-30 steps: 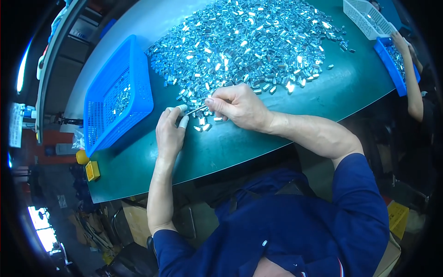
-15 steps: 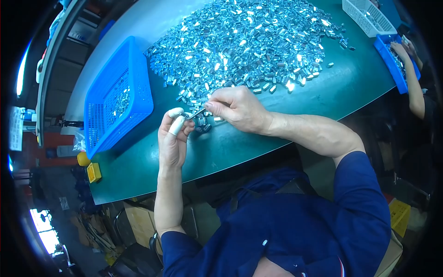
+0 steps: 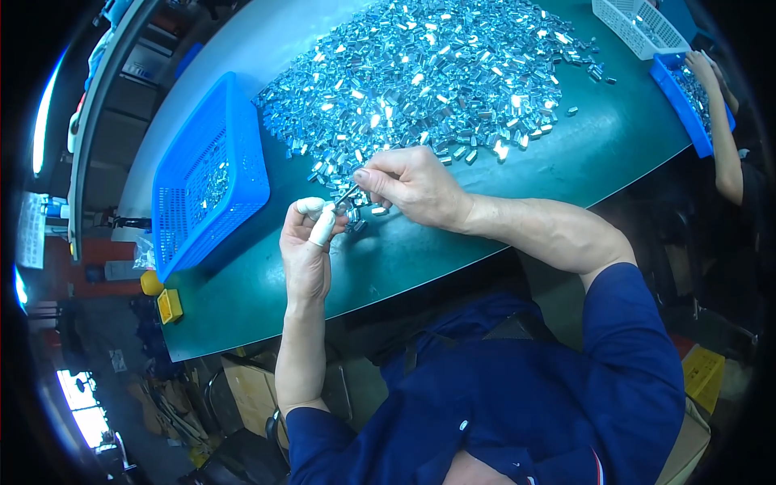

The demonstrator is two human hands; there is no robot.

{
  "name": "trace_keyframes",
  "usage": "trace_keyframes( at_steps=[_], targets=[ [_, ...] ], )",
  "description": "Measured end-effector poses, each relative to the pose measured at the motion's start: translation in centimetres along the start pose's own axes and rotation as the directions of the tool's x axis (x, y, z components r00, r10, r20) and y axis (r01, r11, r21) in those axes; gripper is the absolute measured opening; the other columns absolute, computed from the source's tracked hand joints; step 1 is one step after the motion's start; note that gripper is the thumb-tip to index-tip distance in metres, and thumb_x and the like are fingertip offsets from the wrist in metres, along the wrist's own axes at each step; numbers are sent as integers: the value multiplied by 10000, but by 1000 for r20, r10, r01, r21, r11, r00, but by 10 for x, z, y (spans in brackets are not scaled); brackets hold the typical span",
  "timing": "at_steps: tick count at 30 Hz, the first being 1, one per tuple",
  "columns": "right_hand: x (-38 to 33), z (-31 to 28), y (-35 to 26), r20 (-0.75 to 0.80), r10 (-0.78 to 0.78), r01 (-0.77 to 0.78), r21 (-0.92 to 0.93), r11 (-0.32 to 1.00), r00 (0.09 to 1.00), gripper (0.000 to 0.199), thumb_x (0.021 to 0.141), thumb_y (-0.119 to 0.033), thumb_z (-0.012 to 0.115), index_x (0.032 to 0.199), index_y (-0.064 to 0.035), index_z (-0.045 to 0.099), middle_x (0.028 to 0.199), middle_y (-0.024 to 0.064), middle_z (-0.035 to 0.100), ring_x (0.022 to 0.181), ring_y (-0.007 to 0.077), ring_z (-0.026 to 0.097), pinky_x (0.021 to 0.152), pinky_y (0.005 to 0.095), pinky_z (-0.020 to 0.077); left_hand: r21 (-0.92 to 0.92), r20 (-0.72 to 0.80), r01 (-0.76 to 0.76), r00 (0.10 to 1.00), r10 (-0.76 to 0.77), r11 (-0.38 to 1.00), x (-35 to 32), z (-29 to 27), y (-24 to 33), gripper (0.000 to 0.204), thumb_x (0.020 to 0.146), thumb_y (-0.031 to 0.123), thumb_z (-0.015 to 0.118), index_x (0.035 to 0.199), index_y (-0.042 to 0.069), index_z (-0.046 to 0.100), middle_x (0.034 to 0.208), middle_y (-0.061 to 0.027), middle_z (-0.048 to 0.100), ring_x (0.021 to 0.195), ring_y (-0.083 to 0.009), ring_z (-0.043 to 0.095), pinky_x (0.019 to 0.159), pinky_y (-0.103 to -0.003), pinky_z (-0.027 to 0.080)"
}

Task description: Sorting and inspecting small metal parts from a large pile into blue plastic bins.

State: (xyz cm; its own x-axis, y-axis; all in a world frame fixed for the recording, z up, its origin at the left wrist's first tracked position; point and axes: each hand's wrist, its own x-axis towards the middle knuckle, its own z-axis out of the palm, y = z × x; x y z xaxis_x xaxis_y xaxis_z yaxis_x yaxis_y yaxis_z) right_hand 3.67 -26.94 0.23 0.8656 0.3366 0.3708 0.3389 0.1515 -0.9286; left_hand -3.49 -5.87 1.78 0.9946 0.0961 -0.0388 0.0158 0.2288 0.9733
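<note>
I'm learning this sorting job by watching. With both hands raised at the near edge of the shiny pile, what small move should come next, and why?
Probably the left hand carries its small metal piece to the blue basket. Both hands meet on that piece just off the pile, the right hand pinching it too, and the basket already holds similar pieces.

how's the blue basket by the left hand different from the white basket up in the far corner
The blue basket lies whole in view to the left of the pile of shiny metal pieces; the white basket is cut off by the top edge, at the far right. The blue basket looks larger from here, though the fisheye bends things. A few metal pieces show in the blue basket; the white basket's contents cannot be told. Both are perforated plastic and rest on the green table.
</note>
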Motion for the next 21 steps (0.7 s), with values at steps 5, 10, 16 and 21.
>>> trace_keyframes(
  at_steps=[5, 10, 16, 21],
  targets=[
    [-1, -2, -2, 73, 127, -127, -1, 992, 989, 390, 1037, -287, 631, 749, -32, 698, 577, 70, 630, 527, 160, 595, 536, 356, 456, 16, 4, -40, 999, 40, 999, 2, 5, -1, 189, 972, 15, 708, 1130, 35, 606, 1040, -103, 720, 892, -187, 731, 842, -301, 579],
    [-3, -2, 3, 233, 130, -118, -65, 991, 964, 369, 1070, -292, 618, 852, -13, 721, 662, 24, 664, 595, 74, 623, 534, 264, 492, 78, 46, -80, 996, 77, 994, 3, 7, -2, 189, 970, 19, 714, 1128, 32, 611, 1046, -100, 720, 894, -186, 728, 836, -301, 574],
    [-3, -1, -3, 149, 120, -134, 89, 987, 982, 362, 1075, -292, 612, 896, -1, 732, 697, 33, 683, 618, 78, 638, 544, 251, 507, 396, 41, -286, 955, 295, 873, 9, -13, 26, 161, 968, 14, 711, 1103, 26, 624, 1053, -102, 726, 916, -170, 713, 826, -304, 576],
    [7, -8, -2, 20, 140, -141, 166, 976, 990, 393, 1073, -304, 618, 880, 15, 744, 709, 49, 688, 623, 81, 640, 554, 245, 531, 840, 40, -392, 734, 678, 375, 48, -65, 103, 233, 972, 36, 713, 1193, -7, 652, 1136, -119, 717, 1026, -200, 691, 921, -342, 546]
  ],
)
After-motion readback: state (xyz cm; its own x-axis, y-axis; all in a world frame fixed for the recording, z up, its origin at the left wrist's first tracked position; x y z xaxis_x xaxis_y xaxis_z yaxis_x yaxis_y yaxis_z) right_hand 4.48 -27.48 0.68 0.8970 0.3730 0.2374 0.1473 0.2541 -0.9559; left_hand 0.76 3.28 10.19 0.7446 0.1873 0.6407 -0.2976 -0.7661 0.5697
